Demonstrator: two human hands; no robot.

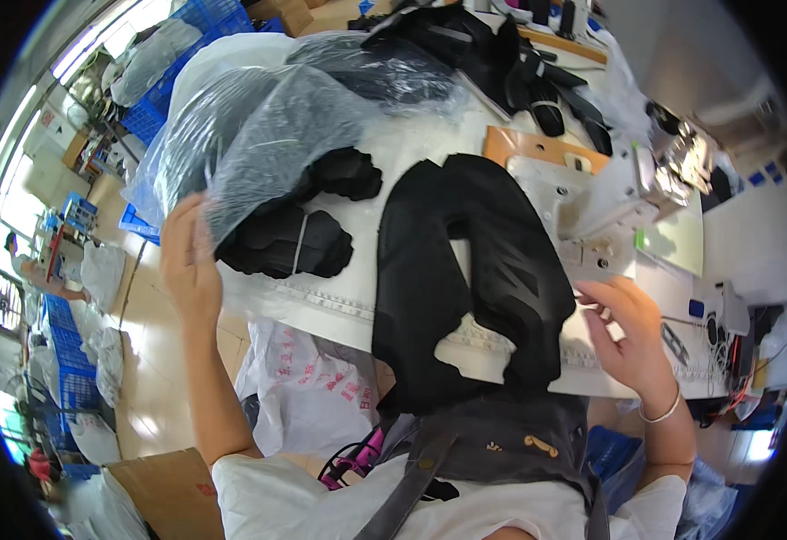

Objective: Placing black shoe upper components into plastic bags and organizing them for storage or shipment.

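Note:
Two curved black fabric pieces point(420, 243) lie side by side on the white sewing table, overhanging its front edge towards my apron. The right one carries a glossy angular pattern. My right hand point(626, 326) is beside that piece's right edge, fingers curved and thumb apart, with nothing visible in it. At the table's left edge, my left hand point(194, 261) is smeared by motion against a clear plastic bag point(276, 126). Its fingertips are too blurred to show any grip. Beneath the bag's mouth sit bundles of black cut pieces point(321, 243), one tied with a pale band.
A white sewing machine point(605, 193) stands at the right of the table. More black pieces point(465, 45) are heaped at the back. Below the front edge hangs a white printed sack point(308, 387). Blue crates point(69, 351) line the floor at left, near a cardboard box point(168, 490).

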